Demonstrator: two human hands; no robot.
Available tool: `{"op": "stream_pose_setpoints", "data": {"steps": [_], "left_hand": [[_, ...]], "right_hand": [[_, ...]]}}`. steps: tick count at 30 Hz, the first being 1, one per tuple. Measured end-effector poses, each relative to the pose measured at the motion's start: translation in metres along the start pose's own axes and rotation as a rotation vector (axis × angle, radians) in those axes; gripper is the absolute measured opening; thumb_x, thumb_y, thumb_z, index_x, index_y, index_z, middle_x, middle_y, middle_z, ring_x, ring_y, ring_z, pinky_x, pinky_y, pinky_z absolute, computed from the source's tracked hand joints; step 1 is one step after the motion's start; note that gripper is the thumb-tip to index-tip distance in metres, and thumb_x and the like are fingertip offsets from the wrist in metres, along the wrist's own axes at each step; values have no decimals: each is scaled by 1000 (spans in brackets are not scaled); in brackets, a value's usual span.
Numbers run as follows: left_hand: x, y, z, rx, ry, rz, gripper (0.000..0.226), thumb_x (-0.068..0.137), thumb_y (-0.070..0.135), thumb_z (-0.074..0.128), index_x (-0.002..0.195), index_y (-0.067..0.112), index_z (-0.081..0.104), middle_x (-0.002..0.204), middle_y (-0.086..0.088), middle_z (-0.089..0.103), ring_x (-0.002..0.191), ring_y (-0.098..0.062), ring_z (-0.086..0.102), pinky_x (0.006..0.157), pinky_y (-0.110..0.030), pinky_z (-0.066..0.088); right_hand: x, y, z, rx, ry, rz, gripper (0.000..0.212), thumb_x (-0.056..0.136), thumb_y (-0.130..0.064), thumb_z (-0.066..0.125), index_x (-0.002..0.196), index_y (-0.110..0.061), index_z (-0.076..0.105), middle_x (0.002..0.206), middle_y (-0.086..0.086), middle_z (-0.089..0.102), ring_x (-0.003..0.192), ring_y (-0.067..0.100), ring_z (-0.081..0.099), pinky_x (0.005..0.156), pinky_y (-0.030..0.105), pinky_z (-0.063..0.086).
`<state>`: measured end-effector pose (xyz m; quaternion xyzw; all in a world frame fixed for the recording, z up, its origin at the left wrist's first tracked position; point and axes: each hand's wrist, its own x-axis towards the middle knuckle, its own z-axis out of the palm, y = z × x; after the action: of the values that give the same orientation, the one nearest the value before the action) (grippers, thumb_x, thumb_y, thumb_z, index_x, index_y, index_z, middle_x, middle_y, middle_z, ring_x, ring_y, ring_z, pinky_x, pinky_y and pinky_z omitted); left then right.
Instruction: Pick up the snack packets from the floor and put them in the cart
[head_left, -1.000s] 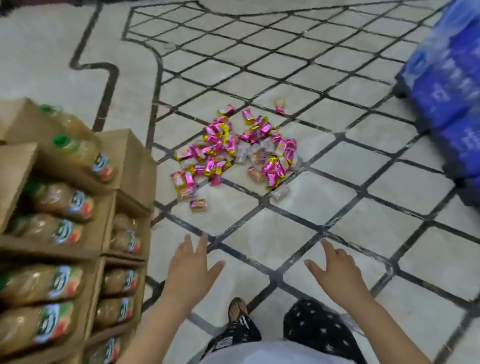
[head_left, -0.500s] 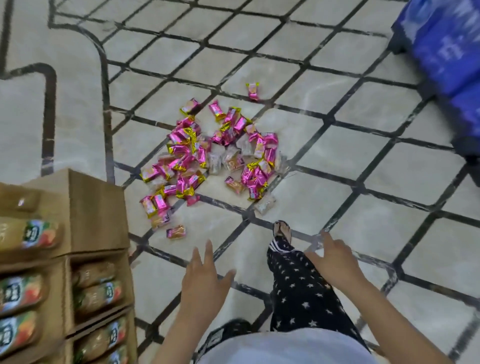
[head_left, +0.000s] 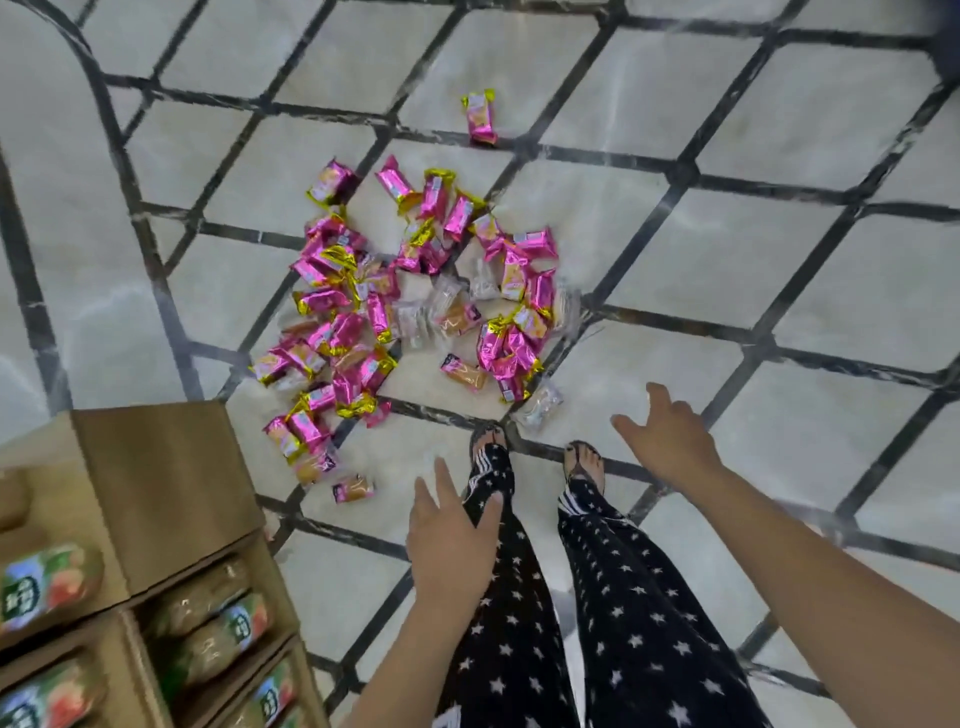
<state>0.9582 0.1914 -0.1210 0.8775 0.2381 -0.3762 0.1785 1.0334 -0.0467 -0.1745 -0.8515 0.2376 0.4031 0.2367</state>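
Snack packets (head_left: 379, 312): a loose heap, mostly pink and gold foil with some clear wrappers among them, lying on the floor (head_left: 727, 270) of pale tiles with dark diagonal lines, just ahead of the person's feet. Stray packet (head_left: 480, 117): pink, lying alone beyond the heap. Near packet (head_left: 353, 488): lying apart at the heap's near edge, beside the cardboard boxes (head_left: 156, 467). Clear packet (head_left: 537, 410): on the floor just beside the toes of the left foot (head_left: 488, 441). Left hand (head_left: 449, 540): fingers straight and spread, holding nothing, seen over the star-print trousers (head_left: 623, 597). Right hand (head_left: 667, 436): fingers loosely spread, holding nothing, stretched out to the right, near the heap but not touching it. The two hands are well apart. Cardboard boxes: stacked at lower left, open-fronted, holding bottles (head_left: 208, 623) laid on their sides.
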Motion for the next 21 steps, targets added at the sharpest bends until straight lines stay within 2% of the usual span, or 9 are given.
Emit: {"op": "stream_pose_setpoints", "data": {"steps": [7,10,12,13,16,19,21], "left_hand": [[214,-19,52,142,-6,-106,83,92,72,31,157,31,-1,158,-18,27,142,-37,31,110,-51,33],[318,-35,91,223,-11,-134,87,89,77,26,157,31,-5,146,-23,42,125,-41,48,99,-52,45],[385,-41,121,187,14,-157,88,89,76,28,156,30,-6,133,-24,53,113,-41,56,91,-52,48],[414,-43,136,158,22,-172,86,91,73,31,156,31,-5,131,-25,53,112,-42,56,91,-52,47],[484,-50,180,147,34,-187,75,94,68,29,155,40,-6,142,-27,43,116,-45,52,93,-52,45],[531,-59,218,37,81,-238,77,95,68,27,154,39,-11,136,-32,46,117,-47,51,98,-52,38],[554,-62,238,-22,107,-245,72,97,63,27,155,39,-8,143,-28,43,119,-47,50,101,-51,36]], "right_hand": [[135,8,124,196,-107,226,84,90,-61,49,154,-29,5,135,22,48,122,41,48,98,48,44],[206,14,190,195,-123,273,90,87,-68,46,154,-34,-4,132,22,50,118,40,52,96,46,46],[255,16,230,205,-128,306,92,86,-70,45,152,-38,-10,134,23,47,118,40,51,97,48,46],[277,15,248,214,-121,317,92,86,-71,45,151,-40,-12,134,22,46,118,41,51,97,48,46],[333,8,295,208,-76,313,90,89,-69,43,150,-40,-17,129,21,46,112,38,52,97,46,45],[363,3,342,308,-10,331,89,90,-69,41,148,-43,-20,135,25,39,117,42,46,99,51,41],[373,3,371,346,62,339,89,88,-72,38,142,-48,-29,129,25,41,112,41,50,94,49,44]]}}
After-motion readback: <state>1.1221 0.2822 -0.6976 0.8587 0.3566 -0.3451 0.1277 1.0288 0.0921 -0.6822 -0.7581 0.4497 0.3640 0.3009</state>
